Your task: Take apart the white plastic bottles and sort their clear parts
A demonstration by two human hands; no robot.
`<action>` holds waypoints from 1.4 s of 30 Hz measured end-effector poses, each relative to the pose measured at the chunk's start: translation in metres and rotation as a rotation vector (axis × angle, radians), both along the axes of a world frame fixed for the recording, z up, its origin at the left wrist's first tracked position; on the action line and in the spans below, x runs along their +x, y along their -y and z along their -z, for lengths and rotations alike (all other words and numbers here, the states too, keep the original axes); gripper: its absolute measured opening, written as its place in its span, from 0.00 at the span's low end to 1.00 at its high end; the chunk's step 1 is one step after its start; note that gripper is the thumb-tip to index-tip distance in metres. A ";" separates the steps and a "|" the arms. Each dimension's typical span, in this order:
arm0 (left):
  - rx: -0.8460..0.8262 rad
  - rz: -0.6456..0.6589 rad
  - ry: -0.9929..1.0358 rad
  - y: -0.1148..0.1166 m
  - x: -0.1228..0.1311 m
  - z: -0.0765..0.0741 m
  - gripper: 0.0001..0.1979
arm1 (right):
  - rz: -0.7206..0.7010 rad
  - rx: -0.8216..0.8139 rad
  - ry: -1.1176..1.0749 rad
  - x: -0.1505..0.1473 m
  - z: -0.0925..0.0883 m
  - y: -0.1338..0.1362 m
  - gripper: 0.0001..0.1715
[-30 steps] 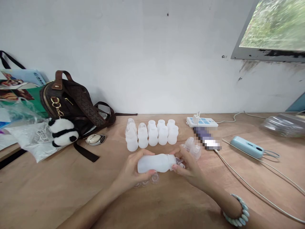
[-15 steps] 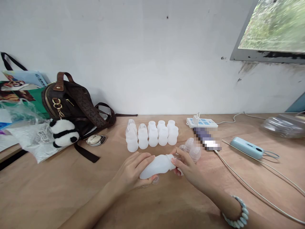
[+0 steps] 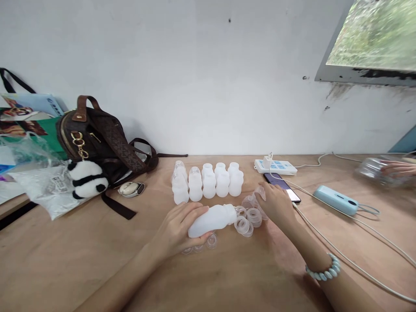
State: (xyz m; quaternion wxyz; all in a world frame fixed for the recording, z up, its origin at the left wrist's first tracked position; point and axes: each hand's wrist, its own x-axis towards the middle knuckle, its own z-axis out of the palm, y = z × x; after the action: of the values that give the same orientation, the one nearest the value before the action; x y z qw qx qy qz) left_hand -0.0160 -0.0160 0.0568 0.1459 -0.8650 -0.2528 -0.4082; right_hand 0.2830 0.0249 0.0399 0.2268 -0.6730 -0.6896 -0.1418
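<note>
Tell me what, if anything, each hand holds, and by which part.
The left hand holds a white baby bottle around its base end. The right hand is at the clear domed caps; whether it grips one cannot be told.

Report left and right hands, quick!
Left hand: closed around a white bottle.
Right hand: at a clear cap; cannot tell whether it is gripped.

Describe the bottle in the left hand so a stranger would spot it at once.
On the wooden table, find the cluster of white bottles standing near the wall. On the near side of that cluster, the left hand grips one more bottle. Unlike the upright ones behind it, this one is tipped on its side, neck pointing right.
</note>
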 end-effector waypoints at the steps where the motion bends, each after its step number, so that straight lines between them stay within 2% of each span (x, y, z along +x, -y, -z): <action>1: 0.005 0.000 -0.003 0.000 0.000 0.001 0.18 | 0.004 -0.031 0.017 0.000 0.003 -0.001 0.13; 4: 0.006 0.003 -0.001 -0.001 0.000 0.001 0.19 | 0.001 -0.037 0.022 0.000 0.003 0.000 0.12; 6: -0.018 0.004 0.028 0.001 0.000 0.000 0.18 | -0.001 0.033 -0.033 0.001 -0.003 0.002 0.14; 8: -0.094 -0.003 0.095 0.003 0.001 -0.003 0.17 | -0.058 0.167 -0.201 0.000 -0.011 0.005 0.17; 10: -0.238 -0.028 0.178 0.006 0.002 -0.007 0.15 | -0.206 0.256 -0.471 -0.003 -0.018 0.010 0.19; 12: -0.415 -0.065 0.262 0.009 0.003 -0.011 0.13 | -0.414 0.194 -0.757 -0.011 -0.022 0.017 0.18; 15: -0.632 -0.111 0.396 0.010 0.005 -0.014 0.12 | -0.680 -0.038 -1.062 -0.025 -0.019 0.028 0.18; 19: -0.782 -0.086 0.458 0.010 0.006 -0.014 0.13 | -0.839 -0.183 -1.233 -0.039 -0.008 0.035 0.19; 22: -0.837 -0.043 0.424 0.010 0.006 -0.011 0.14 | -0.896 -0.169 -1.232 -0.042 -0.006 0.037 0.19; 28: -1.031 0.046 0.498 0.005 0.008 -0.013 0.15 | -0.932 -0.064 -0.984 -0.040 -0.013 0.043 0.16; 31: -1.103 0.098 0.527 0.002 0.008 -0.013 0.15 | -0.951 -0.023 -0.926 -0.041 -0.012 0.046 0.17; 34: -1.102 0.132 0.479 0.002 0.006 -0.010 0.16 | -0.937 0.024 -0.956 -0.044 -0.009 0.048 0.16; 39: -0.976 0.059 0.376 0.004 0.003 -0.002 0.16 | -0.921 0.049 -1.058 -0.050 -0.002 0.048 0.14; 42: -0.975 0.045 0.356 0.004 0.003 -0.001 0.16 | -0.931 0.043 -1.077 -0.050 -0.001 0.046 0.13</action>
State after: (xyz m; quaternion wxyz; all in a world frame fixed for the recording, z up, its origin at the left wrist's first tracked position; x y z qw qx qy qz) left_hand -0.0132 -0.0201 0.0583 -0.3281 -0.7549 -0.4157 -0.3869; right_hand 0.2327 -0.0211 0.0409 0.5864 -0.2807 -0.6945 0.3083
